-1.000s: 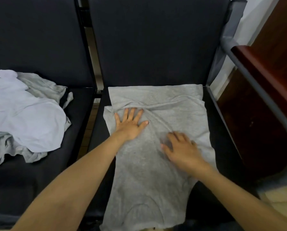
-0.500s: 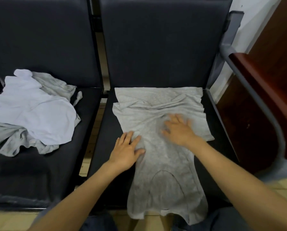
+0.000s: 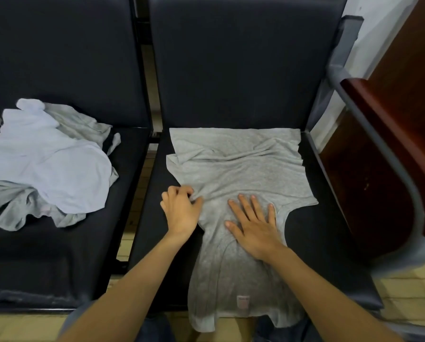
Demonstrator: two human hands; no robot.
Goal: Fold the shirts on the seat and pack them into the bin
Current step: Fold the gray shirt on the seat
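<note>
Pinching the left edge of the wrinkled grey cotton T-shirt (image 3: 236,169) with the left grip (image 3: 180,213), curled round the cloth; pressing its middle with the right grip (image 3: 253,230), flat and splayed. Spread over the right-hand black padded seat (image 3: 315,243), neck end hanging past the front edge

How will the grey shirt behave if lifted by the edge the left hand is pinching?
Probably floppy: the grey shirt lies in soft wrinkles and droops over the seat front. Likely light: the left hand bunches it with a pinch. It may slide unless the right hand pins it.
</note>
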